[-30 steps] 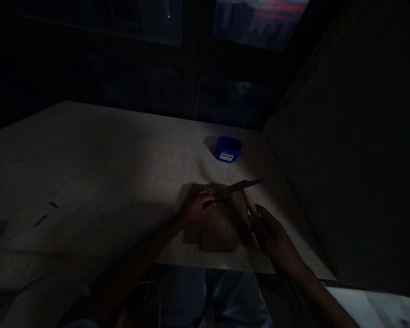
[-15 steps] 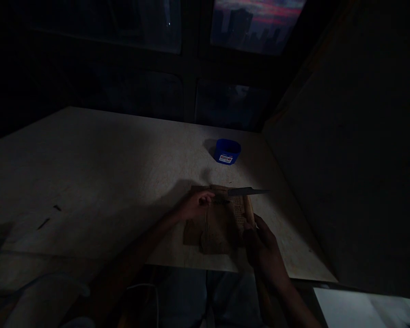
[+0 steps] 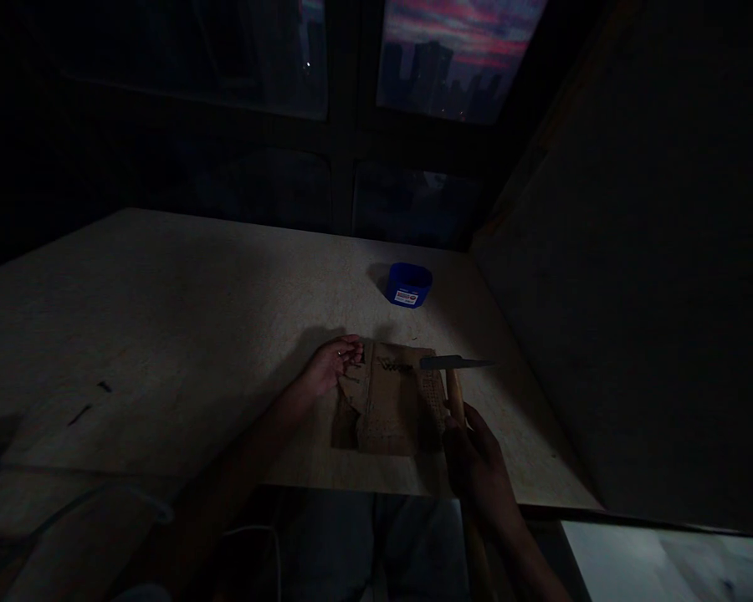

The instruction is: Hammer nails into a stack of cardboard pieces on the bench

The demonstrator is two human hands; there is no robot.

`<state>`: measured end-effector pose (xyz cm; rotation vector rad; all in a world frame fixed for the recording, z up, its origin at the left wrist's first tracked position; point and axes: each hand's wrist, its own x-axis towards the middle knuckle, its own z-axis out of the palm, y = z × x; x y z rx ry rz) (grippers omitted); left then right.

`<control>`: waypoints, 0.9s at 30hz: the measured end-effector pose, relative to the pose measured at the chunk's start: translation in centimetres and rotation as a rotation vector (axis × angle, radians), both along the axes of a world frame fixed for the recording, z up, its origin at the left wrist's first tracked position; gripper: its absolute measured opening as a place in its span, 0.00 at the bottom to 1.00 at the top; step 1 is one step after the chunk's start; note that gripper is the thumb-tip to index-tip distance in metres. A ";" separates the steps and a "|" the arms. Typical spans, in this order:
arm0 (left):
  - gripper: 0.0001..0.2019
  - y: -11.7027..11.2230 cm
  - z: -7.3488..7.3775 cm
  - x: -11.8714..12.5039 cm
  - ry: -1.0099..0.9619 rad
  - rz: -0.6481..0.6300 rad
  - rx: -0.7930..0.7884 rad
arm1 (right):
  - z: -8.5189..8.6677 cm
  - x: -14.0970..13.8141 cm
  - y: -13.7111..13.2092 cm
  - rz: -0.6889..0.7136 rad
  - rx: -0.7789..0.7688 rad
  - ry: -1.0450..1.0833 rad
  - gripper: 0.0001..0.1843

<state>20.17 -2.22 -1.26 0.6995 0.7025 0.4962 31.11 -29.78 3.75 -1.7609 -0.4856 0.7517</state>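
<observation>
My right hand [image 3: 477,456] is wrapped round the wooden handle of a hammer [image 3: 455,363], its dark metal head raised over the right side of a piece of cardboard [image 3: 389,418]. At the cardboard's upper left edge is my left hand [image 3: 331,364], fingers curled in; a tiny bright spot shows among them, too small to name. A row of small dark marks or pieces [image 3: 396,366] runs along the upper part of the cardboard. Several small holes dot its right side, and its left side looks torn.
A blue plastic tub [image 3: 409,286] with a white label stands behind the cardboard on the pale table [image 3: 226,293]. Two small dark scraps [image 3: 80,415] lie at the left. A dark panel [image 3: 633,293] rises along the right edge, and windows are behind.
My left hand has drawn back leftward from over the cardboard to its edge, uncovering the row of dark marks. The hammer stays raised in my right hand. The view has tilted slightly.
</observation>
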 end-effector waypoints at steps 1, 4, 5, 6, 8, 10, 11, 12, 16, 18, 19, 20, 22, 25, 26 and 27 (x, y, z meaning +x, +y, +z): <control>0.10 0.1 0.0 -0.1 0.002 0.001 -0.026 | -0.1 -0.1 0.0 0.000 0.006 -0.006 0.30; 0.11 0.1 -0.1 -0.1 -0.008 -0.002 -0.025 | -0.7 -0.7 0.4 0.003 0.043 -0.046 0.27; 0.12 -0.1 -0.1 -0.1 -0.020 -0.003 -0.001 | -0.9 -0.9 0.5 0.009 0.055 -0.060 0.27; 0.12 -0.2 -0.1 0.0 -0.037 -0.004 0.029 | -1.2 -1.1 0.6 0.022 0.063 -0.066 0.26; 0.13 -0.5 -0.2 0.0 -0.077 -0.016 0.078 | -1.8 -1.4 0.9 0.044 0.066 -0.052 0.27; 0.13 -0.5 -0.4 0.1 -0.108 -0.030 0.083 | -2.5 -1.7 1.0 0.043 0.061 -0.019 0.29; 0.13 -0.5 -0.4 0.1 -0.118 -0.030 0.071 | -2.8 -1.8 1.0 0.038 0.060 -0.009 0.30; 0.13 -0.4 -0.4 0.0 -0.125 -0.027 0.051 | -3.2 -1.9 1.0 0.028 0.059 -0.007 0.31; 0.13 0.0 -0.1 -0.1 -0.113 0.062 -0.104 | -4.2 -2.2 0.8 -0.003 0.068 -0.037 0.33; 0.13 0.2 0.3 -0.3 -0.106 0.137 -0.194 | -4.3 -2.2 0.7 -0.034 0.073 -0.035 0.33; 0.13 0.3 0.5 -0.4 -0.107 0.178 -0.228 | -4.2 -2.2 0.7 -0.041 0.077 -0.031 0.33; 0.12 0.4 0.7 -0.5 -0.113 0.216 -0.250 | -4.2 -2.2 0.7 -0.045 0.082 -0.027 0.32; 0.12 0.6 1.2 -0.8 -0.126 0.287 -0.264 | -3.9 -2.2 0.7 -0.038 0.095 -0.022 0.29; 0.11 1.0 1.9 -1.2 -0.141 0.355 -0.257 | -3.6 -2.4 0.8 -0.022 0.156 0.031 0.28; 0.11 1.1 2.1 -1.4 -0.144 0.376 -0.246 | -3.5 -2.5 0.7 -0.029 0.181 0.061 0.29; 0.10 1.2 2.4 -1.6 -0.145 0.394 -0.229 | -3.4 -2.5 0.7 -0.034 0.199 0.092 0.30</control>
